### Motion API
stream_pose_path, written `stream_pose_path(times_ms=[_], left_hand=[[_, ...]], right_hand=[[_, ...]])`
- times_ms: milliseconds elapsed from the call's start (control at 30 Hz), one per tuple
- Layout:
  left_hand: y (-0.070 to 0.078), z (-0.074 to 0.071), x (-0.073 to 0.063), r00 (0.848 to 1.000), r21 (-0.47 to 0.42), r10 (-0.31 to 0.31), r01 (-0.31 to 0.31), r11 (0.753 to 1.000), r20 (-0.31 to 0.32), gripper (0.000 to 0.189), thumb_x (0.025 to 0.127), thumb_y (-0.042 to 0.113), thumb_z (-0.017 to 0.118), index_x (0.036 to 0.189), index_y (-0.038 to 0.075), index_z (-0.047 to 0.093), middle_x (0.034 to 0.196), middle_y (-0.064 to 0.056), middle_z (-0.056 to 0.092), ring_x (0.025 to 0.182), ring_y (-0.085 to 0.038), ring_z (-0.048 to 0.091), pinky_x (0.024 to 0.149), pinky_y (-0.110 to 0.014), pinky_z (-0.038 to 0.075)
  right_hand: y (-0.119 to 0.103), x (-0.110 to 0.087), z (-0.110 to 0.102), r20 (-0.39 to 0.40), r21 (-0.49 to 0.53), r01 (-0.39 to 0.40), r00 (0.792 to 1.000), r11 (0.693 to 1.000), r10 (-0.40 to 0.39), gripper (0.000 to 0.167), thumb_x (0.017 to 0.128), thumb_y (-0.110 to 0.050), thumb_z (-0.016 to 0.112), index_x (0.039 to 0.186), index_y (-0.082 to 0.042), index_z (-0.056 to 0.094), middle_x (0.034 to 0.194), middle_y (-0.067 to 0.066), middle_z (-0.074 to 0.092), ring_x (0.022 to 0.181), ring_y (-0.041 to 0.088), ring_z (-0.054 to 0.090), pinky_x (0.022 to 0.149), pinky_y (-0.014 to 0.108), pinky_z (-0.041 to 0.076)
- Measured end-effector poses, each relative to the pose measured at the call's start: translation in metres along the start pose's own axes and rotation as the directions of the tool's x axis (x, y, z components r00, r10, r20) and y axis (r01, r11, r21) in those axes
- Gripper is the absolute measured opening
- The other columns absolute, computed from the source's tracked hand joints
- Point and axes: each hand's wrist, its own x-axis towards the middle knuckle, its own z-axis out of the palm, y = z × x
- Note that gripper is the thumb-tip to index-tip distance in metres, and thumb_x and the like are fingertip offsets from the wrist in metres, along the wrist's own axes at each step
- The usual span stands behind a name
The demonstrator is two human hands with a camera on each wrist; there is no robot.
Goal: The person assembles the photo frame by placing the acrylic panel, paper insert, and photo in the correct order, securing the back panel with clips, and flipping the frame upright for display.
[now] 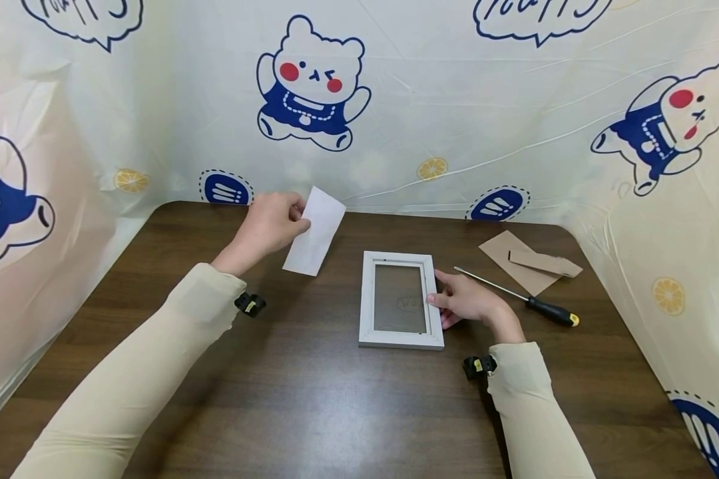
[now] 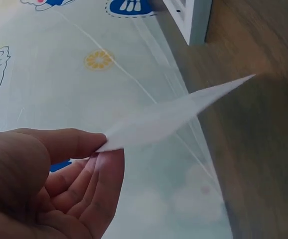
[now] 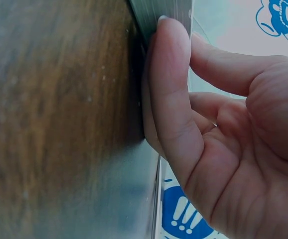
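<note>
Between its thumb and fingers, my left hand [image 1: 272, 223] pinches a white sheet of paper [image 1: 316, 233] by its left edge, held tilted over the far part of the table. The left wrist view shows the paper [image 2: 159, 119] nearly edge-on, pinched at one edge. A white picture frame [image 1: 368, 299] lies flat on the table, its middle pane [image 1: 398, 293] looking clear or dark. My right hand [image 1: 470, 299] grips its right side, thumb on the face. In the right wrist view, fingers [image 3: 171, 84] press the frame's side edge [image 3: 164, 12].
Right of the frame, a screwdriver [image 1: 554, 311] with a black and yellow handle lies on the brown table [image 1: 311, 399]. Behind it are a brown cardboard piece [image 1: 497, 249] and a folded brown strip [image 1: 539, 261]. A printed curtain [image 1: 395, 133] hangs around the table's far edge and sides.
</note>
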Motion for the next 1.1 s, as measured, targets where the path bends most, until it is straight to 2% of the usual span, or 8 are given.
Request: stream_pose_path(times_ms=[267,433,533,700,833,933,1033,1100], left_hand=[[0.002,0.001,-0.001,0.997,-0.134,-0.050,0.058,0.989,0.061,0.014,0.099,0.016,0.071,0.105,0.004,0.073,0.097,-0.014,0.072,0.087,-0.030,0.059,0.070,-0.038,0.048],[0.005,0.005,-0.002,0.994,-0.208,-0.074,0.089,0.974,0.079,0.017,0.099,0.019,0.073,0.109,0.006,0.073,0.101,-0.012,0.071,0.089,-0.028,0.061,0.073,-0.036,0.050],[0.007,0.009,-0.002,0.990,-0.271,-0.090,0.116,0.956,0.105,0.017,0.100,0.019,0.074,0.111,0.006,0.072,0.103,-0.012,0.071,0.089,-0.029,0.067,0.076,-0.035,0.054],[0.010,0.017,-0.002,0.973,-0.400,-0.124,0.193,0.896,0.192,0.022,0.101,0.019,0.074,0.118,0.005,0.070,0.108,-0.014,0.071,0.095,-0.032,0.074,0.088,-0.040,0.062],[0.013,0.030,-0.003,0.953,-0.476,-0.151,0.264,0.839,0.263,0.027,0.101,0.018,0.074,0.124,0.005,0.068,0.112,-0.015,0.071,0.097,-0.030,0.075,0.097,-0.048,0.059],[0.014,0.043,-0.004,0.939,-0.534,-0.160,0.307,0.788,0.304,0.028,0.100,0.015,0.075,0.124,0.004,0.067,0.113,-0.016,0.071,0.097,-0.030,0.076,0.099,-0.051,0.058],[0.014,0.056,-0.006,0.928,-0.589,-0.152,0.336,0.735,0.341,0.027,0.100,0.013,0.074,0.123,0.001,0.066,0.112,-0.016,0.068,0.099,-0.029,0.074,0.099,-0.048,0.058],[0.014,0.065,-0.007,0.919,-0.630,-0.138,0.356,0.690,0.368,0.026,0.101,0.012,0.074,0.122,0.000,0.065,0.111,-0.014,0.067,0.101,-0.027,0.072,0.098,-0.045,0.059]], right_hand=[[0.001,0.001,0.001,-0.005,0.028,0.003,1.000,1.000,-0.003,0.075,0.110,-0.012,0.060,0.168,0.001,0.015,0.097,0.018,0.062,0.072,0.020,0.068,0.069,0.038,0.064],[0.001,0.001,0.001,-0.010,0.025,-0.002,1.000,1.000,0.002,0.076,0.109,-0.012,0.060,0.168,0.001,0.015,0.097,0.019,0.062,0.072,0.020,0.068,0.069,0.038,0.064],[0.001,0.000,0.001,-0.013,0.024,0.000,1.000,1.000,0.000,0.076,0.109,-0.012,0.060,0.168,0.001,0.015,0.097,0.019,0.061,0.073,0.020,0.068,0.069,0.037,0.064],[0.001,0.000,0.002,-0.017,0.020,0.000,1.000,1.000,0.000,0.076,0.109,-0.013,0.060,0.168,0.001,0.015,0.097,0.019,0.062,0.073,0.020,0.068,0.068,0.037,0.064],[0.001,0.001,0.001,-0.020,0.012,-0.001,1.000,1.000,0.001,0.075,0.109,-0.013,0.061,0.168,0.001,0.016,0.097,0.019,0.062,0.073,0.020,0.068,0.068,0.037,0.064],[0.001,0.001,0.001,-0.018,0.014,-0.002,1.000,1.000,0.002,0.075,0.109,-0.013,0.061,0.168,0.001,0.016,0.098,0.019,0.062,0.073,0.021,0.068,0.069,0.037,0.064],[0.001,0.000,0.002,-0.018,0.017,-0.002,1.000,1.000,0.002,0.076,0.109,-0.013,0.061,0.168,0.002,0.016,0.098,0.019,0.062,0.073,0.021,0.069,0.069,0.037,0.064],[0.000,0.000,0.002,-0.019,0.016,-0.003,1.000,1.000,0.003,0.076,0.109,-0.014,0.061,0.168,0.002,0.016,0.098,0.019,0.061,0.073,0.021,0.068,0.069,0.037,0.064]])
